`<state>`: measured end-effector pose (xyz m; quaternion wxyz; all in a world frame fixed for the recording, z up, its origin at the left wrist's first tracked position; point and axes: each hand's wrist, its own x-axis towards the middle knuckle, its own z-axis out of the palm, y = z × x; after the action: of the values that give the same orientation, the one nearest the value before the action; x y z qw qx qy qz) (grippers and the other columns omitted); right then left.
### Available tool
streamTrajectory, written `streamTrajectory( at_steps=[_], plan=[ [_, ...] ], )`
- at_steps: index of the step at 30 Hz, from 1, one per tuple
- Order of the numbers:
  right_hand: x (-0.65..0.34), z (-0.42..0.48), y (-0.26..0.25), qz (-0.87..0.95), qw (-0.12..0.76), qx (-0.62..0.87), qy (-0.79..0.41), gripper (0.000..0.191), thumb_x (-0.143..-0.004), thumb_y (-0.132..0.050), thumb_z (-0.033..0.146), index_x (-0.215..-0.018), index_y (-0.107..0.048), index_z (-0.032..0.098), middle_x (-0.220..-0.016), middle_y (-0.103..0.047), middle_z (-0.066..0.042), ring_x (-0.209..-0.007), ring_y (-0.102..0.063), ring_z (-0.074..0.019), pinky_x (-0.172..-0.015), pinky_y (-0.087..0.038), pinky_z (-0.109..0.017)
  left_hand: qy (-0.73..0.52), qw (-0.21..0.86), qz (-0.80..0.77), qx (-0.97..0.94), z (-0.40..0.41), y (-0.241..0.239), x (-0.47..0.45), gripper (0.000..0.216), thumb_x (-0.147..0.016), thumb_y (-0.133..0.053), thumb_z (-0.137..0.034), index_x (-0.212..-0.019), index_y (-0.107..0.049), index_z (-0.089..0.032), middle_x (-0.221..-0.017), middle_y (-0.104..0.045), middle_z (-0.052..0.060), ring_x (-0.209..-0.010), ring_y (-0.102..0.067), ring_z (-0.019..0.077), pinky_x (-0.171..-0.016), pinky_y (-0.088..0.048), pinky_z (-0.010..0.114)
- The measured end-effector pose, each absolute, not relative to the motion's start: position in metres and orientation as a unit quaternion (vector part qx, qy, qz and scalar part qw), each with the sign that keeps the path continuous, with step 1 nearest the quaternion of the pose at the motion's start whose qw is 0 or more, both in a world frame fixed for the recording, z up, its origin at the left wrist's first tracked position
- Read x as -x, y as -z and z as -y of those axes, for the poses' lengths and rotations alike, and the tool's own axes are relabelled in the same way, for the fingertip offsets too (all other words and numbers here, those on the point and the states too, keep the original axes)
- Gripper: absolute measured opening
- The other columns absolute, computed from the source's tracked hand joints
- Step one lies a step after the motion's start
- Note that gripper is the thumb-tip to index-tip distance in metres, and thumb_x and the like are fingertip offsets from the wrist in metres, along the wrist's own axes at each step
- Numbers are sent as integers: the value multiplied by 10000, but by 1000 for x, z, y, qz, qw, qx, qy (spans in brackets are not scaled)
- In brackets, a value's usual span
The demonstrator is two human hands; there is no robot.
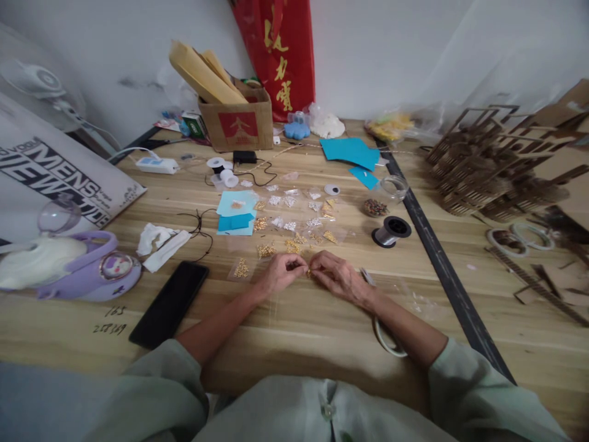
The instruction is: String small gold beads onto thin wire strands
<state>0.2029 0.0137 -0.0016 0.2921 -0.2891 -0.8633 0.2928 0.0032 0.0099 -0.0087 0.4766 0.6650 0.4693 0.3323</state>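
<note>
Both my hands meet above the near middle of the table, fingertips nearly touching. A tiny gold bead (309, 271) shows between them. My left hand (281, 273) is closed in a pinch at the bead's left side. From the other side my right hand (338, 276) pinches it too, fingers bent. Faint fine lines, perhaps clear thread, hang below my left hand. Just beyond the fingers lie small bags and heaps of gold beads (265, 250), with silver pieces (289, 226) farther back. Scissors (386, 337) lie partly under my right forearm.
A black phone (169, 304) and a purple container (92, 267) stand left. To the right are a wire spool (391, 232) and a jar of dark beads (376, 207). Blue sheets (237, 212), a cardboard box (237, 126) and wooden baskets (483, 162) stand farther off.
</note>
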Motion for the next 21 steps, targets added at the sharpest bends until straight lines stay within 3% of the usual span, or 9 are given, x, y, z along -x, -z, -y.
streamTrajectory(
  at_steps=[13,21],
  plan=[
    [-204,-13,6,860,282,302,-300,124,-970,-399,244,-935,-508,196,-835,-576,-41,-730,-550,-147,-675,-445,-271,-393,540,-433,-605,-8,6,-5,133,-719,-683,-260,-715,-659,-130,-785,-646,38,-751,-587,132,-705,-453,234],
    [-202,-11,0,849,278,323,-313,130,-974,-379,256,-906,-476,203,-812,-553,-32,-703,-523,-148,-664,-430,-275,-381,540,-402,-634,-9,7,-5,168,-763,-641,-289,-704,-605,-136,-745,-607,27,-713,-552,124,-672,-424,236]
  ],
)
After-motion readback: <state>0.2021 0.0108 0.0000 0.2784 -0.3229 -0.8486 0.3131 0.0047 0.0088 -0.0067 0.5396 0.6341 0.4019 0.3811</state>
